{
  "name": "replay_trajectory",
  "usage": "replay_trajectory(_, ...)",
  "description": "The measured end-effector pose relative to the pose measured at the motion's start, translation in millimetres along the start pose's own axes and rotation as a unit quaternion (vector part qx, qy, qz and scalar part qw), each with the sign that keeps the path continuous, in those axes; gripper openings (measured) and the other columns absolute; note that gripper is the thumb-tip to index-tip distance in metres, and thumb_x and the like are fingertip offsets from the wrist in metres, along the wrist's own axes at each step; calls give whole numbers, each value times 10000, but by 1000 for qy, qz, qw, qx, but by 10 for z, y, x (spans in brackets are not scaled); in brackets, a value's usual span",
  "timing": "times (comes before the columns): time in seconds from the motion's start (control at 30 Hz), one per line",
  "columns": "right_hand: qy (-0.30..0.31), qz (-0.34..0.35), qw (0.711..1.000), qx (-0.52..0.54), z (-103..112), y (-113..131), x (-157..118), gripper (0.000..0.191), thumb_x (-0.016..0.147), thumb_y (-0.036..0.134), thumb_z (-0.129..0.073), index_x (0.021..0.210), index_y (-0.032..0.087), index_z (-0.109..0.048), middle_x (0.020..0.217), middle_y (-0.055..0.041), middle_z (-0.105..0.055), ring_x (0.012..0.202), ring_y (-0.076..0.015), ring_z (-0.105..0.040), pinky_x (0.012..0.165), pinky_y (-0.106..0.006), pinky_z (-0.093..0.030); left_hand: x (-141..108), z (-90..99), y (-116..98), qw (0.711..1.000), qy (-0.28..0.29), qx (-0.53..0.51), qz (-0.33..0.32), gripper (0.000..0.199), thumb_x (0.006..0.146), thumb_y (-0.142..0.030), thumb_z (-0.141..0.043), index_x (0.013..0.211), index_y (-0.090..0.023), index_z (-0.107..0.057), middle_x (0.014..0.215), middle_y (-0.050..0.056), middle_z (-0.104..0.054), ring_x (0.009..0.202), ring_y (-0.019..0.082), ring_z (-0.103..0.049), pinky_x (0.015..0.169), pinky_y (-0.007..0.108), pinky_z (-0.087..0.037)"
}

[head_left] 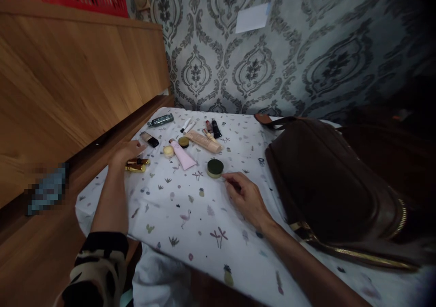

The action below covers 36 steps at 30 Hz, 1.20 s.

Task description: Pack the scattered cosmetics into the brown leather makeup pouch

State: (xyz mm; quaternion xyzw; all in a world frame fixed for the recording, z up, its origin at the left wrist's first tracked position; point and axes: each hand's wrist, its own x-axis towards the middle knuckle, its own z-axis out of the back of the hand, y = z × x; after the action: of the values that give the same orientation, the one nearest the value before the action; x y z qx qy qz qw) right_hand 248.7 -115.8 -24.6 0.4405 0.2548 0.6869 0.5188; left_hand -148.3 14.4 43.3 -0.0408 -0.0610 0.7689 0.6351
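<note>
My right hand (pixel 245 197) rests over the cloth with bent fingers, a fingertip at the right edge of a round jar with a dark green lid (pixel 215 167). The jar stands upright on the cloth, not enclosed by the hand. At the left edge of the table my left hand (pixel 125 152) lies low with fingers partly stretched, holding nothing I can see. Close to it are two gold tubes (pixel 136 165) and a bottle with a black cap (pixel 150 139). Between the hands lie a pink tube (pixel 184 155), a cream-coloured round pot (pixel 168 151) and a small dark-lidded pot (pixel 183 142).
A beige tube (pixel 204 141), a black tube (pixel 215 128) and a dark patterned packet (pixel 161 120) lie farther back on the printed white cloth (pixel 190 220). A brown leather bag (pixel 327 184) fills the right side. A wooden cabinet (pixel 75 71) borders the left.
</note>
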Motion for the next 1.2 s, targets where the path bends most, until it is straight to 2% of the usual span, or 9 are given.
replay_trajectory(0.13,3,5,1000,-1,7,10,6,269,876,292,-491,1001,170,-696,897,-75,-661,772,-194,-623,698,-334,-509,-186,154,-61,990,133,42,4,909,741,-760,-584,1467,-217,-511,1491,128,-558,1319,340,-573,1004,368,-493)
replay_trajectory(0.27,8,8,1000,-3,14,16,5,253,872,272,-490,979,177,-699,914,-74,-665,778,-188,-625,695,-322,-505,-292,226,-188,980,176,87,32,1058,672,-763,-658,1551,-238,-392,1575,129,-455,1385,363,-507,1043,390,-471)
replay_trajectory(0.4,15,13,1000,-6,21,20,6,241,869,251,-498,969,175,-704,924,-77,-669,789,-188,-631,704,-320,-505,-322,220,-266,980,162,113,26,976,665,-683,-713,1499,-241,-466,1540,119,-504,1352,355,-537,967,354,-503)
replay_trajectory(0.53,19,14,1000,-9,29,25,11,226,876,249,-506,955,181,-705,935,-80,-673,798,-192,-632,691,-317,-499,-347,201,-338,980,146,136,9,537,800,-589,-621,1189,-225,-686,1256,93,-716,1098,294,-687,772,295,-527)
replay_trajectory(0.67,20,12,1000,-11,38,31,13,215,873,254,-504,920,188,-703,908,-73,-665,759,-186,-614,679,-319,-494,-360,140,-450,981,93,170,-20,365,908,-444,-537,1045,-163,-726,1208,149,-719,1097,310,-677,843,340,-522)
replay_trajectory(0.8,20,15,1000,-9,40,26,17,216,869,267,-511,917,191,-708,921,-79,-674,757,-190,-611,661,-318,-487,-332,4,-584,984,44,172,-23,378,931,-377,-523,1121,-112,-714,1304,213,-660,1245,368,-586,965,419,-490)
replay_trajectory(1.0,19,17,1000,-6,29,-5,24,194,856,255,-525,897,205,-708,921,-77,-680,756,-197,-617,672,-327,-497,-284,-166,-675,990,-1,139,-14,576,1018,-492,-307,1261,-101,-651,1359,236,-614,1306,380,-524,1042,485,-445)
replay_trajectory(1.1,23,19,1000,-6,28,-10,26,199,857,257,-521,896,206,-710,914,-74,-677,757,-196,-619,668,-324,-495,-281,-164,-633,992,17,126,-6,699,1008,-569,-269,1342,-45,-588,1455,280,-526,1382,421,-441,1086,555,-391)
replay_trajectory(1.2,25,17,1000,-9,35,3,28,209,856,267,-520,900,202,-713,908,-75,-672,753,-198,-616,668,-326,-495,-312,-130,-605,990,73,120,-17,734,990,-605,-294,1322,-29,-607,1471,295,-509,1437,430,-391,1117,576,-354)
